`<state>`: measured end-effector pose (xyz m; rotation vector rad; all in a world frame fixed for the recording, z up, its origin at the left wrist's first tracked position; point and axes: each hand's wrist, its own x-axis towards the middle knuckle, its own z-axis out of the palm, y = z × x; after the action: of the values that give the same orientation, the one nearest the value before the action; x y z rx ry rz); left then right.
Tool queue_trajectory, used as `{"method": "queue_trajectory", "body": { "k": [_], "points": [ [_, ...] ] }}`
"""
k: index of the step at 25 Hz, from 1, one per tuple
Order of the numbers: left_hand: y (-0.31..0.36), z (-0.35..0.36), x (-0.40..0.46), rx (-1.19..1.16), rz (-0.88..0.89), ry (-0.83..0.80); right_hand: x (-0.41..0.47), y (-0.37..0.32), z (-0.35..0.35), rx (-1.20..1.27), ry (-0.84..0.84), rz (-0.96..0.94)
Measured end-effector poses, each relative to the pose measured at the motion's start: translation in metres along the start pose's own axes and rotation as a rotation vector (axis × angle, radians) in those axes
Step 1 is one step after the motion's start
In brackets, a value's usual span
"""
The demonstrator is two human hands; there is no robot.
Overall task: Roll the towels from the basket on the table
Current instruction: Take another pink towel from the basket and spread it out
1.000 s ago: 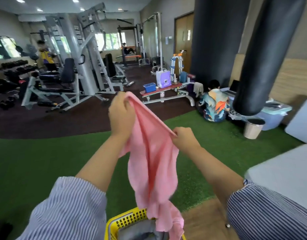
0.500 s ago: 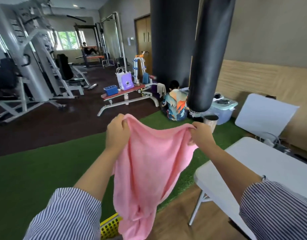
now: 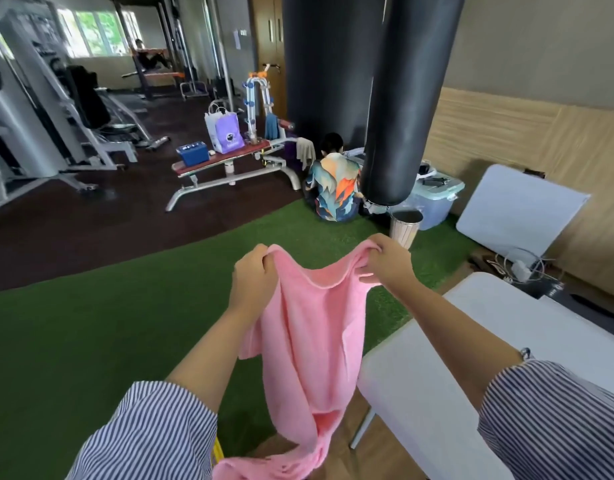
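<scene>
Both hands raised in front of the chest, holding one pink towel (image 3: pixel 309 341) by its top edge. Left hand (image 3: pixel 255 284) grips the left corner, fingers curled round a bunched fold. Right hand (image 3: pixel 388 259) pinches the right corner, thumb and fingers closed on the cloth. Edge between the two hands sags in a shallow curve; rest of the towel hangs straight down below them, crumpled at the bottom, lower end running out of frame.

Towel is in the air, not touching the tabletop (image 3: pixel 471 341). White tabletop sits right of and below the right hand, under the right forearm; one folding leg visible at its near-left corner. Sliver of yellow basket (image 3: pixel 218 450) shows below the left forearm, beside the striped sleeve (image 3: pixel 142 434); contents not visible.

Past the hands: green turf (image 3: pixel 91 323), then dark gym floor. Black punching bag (image 3: pixel 402 116) hangs above and beyond the right hand, small bin (image 3: pixel 405 226) just beyond that hand's knuckles. A person in a patterned shirt (image 3: pixel 335 188) sits on the floor with their back to the camera, between the two hands' line of sight. Weight bench (image 3: pixel 226 161) with a purple bag (image 3: pixel 226 133) and blue box (image 3: pixel 193 154) lies beyond the left hand. White panel (image 3: pixel 516 209) leans on the wall far right of the right hand
</scene>
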<state>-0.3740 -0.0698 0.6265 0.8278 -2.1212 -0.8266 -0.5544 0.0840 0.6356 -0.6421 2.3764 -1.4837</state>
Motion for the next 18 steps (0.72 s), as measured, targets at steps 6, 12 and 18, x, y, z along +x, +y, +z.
{"method": "queue_trajectory", "body": {
  "k": [6,12,18],
  "points": [
    [-0.017,0.070,0.133,-0.027,-0.053,-0.041,0.142,0.007,0.019,0.069,0.020,0.106],
    [0.008,0.099,0.304,-0.031,0.046,0.077,0.300,-0.047,0.014,-0.081,0.199,-0.051],
    [0.066,0.087,0.366,-0.125,0.186,0.271,0.380,-0.130,-0.071,0.047,0.429,-0.180]
  ]
}}
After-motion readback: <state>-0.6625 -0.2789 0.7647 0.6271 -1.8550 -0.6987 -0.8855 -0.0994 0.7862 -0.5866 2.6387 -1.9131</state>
